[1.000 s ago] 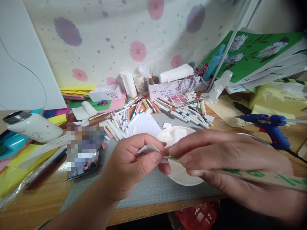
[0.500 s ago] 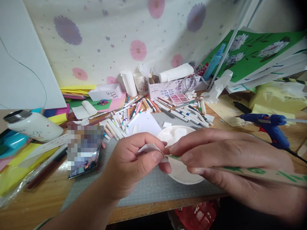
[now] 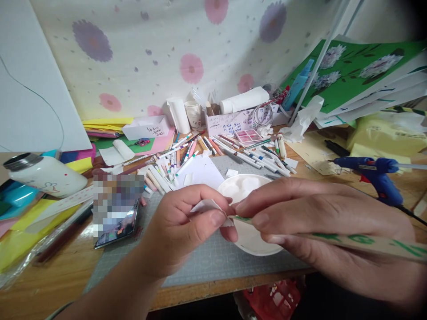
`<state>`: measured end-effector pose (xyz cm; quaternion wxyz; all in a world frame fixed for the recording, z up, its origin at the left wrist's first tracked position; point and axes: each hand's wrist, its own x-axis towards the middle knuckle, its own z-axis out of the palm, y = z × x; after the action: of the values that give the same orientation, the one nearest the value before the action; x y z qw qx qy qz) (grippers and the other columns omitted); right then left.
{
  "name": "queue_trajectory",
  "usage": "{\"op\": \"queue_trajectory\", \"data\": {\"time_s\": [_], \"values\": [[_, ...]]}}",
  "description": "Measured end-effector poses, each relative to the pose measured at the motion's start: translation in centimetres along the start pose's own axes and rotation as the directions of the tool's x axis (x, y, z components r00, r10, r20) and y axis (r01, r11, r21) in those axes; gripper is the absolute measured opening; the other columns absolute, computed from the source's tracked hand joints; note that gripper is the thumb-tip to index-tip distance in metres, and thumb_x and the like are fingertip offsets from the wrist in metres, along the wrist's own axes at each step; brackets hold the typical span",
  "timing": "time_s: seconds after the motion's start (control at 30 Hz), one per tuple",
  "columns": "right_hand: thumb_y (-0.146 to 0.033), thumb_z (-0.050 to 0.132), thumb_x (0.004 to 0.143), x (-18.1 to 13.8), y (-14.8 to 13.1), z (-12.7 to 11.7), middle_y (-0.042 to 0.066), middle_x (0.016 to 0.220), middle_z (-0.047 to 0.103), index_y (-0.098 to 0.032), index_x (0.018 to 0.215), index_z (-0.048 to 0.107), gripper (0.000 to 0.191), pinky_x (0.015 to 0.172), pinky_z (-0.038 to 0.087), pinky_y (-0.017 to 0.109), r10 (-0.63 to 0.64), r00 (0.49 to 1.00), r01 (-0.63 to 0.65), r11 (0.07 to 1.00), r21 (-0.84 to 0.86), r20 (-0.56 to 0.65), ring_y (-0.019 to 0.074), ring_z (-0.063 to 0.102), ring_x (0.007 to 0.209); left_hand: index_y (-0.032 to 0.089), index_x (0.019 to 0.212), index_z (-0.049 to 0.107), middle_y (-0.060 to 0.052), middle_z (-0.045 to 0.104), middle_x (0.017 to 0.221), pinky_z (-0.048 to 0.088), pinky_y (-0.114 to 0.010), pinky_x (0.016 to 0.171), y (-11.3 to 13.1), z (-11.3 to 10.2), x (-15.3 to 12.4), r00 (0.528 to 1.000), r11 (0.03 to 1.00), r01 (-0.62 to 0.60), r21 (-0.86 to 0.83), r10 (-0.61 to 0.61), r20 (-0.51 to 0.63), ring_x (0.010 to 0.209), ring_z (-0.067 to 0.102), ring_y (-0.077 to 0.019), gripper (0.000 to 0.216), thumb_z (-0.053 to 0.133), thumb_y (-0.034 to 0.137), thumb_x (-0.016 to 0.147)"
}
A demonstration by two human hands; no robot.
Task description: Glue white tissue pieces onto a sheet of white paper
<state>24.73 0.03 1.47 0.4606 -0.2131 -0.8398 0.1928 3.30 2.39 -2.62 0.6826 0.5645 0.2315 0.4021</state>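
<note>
Nearest, a person's left hand [image 3: 187, 226] pinches a small curled white paper [image 3: 205, 206]; the right hand [image 3: 320, 213] grips a beige strip with green markings [image 3: 360, 243], its narrow tip at the paper's edge. The step looks like working tip against paper, and seems to call next for a steady pinch and small movements. Beyond the hands sit a white dish [image 3: 255, 248], scattered markers [image 3: 248, 159] and a floral curtain [image 3: 160, 84].

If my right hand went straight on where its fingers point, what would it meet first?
Probably your left hand, which pinches white paper; depth is unclear, so your right hand may be touching it.
</note>
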Motion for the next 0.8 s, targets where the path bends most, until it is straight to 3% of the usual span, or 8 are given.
{"op": "queue_trajectory", "data": {"time_s": [0.8], "values": [[-0.008, 0.061, 0.088, -0.42, 0.38, -0.24, 0.016, 0.104, 0.073, -0.002, 0.093, 0.071, 0.013, 0.086, 0.056, 0.017, 0.018, 0.997, -0.024, 0.996, 0.087, 0.073, 0.0153, 0.070, 0.099, 0.020, 0.086, 0.071, -0.001, 0.072, 0.073, 0.051, -0.026, 0.069, -0.14, 0.03, -0.01, 1.000, 1.000, 0.018, -0.002, -0.018, 0.000, 0.069, 0.063, -0.0126, 0.006, 0.066, 0.023, 0.088]]}}
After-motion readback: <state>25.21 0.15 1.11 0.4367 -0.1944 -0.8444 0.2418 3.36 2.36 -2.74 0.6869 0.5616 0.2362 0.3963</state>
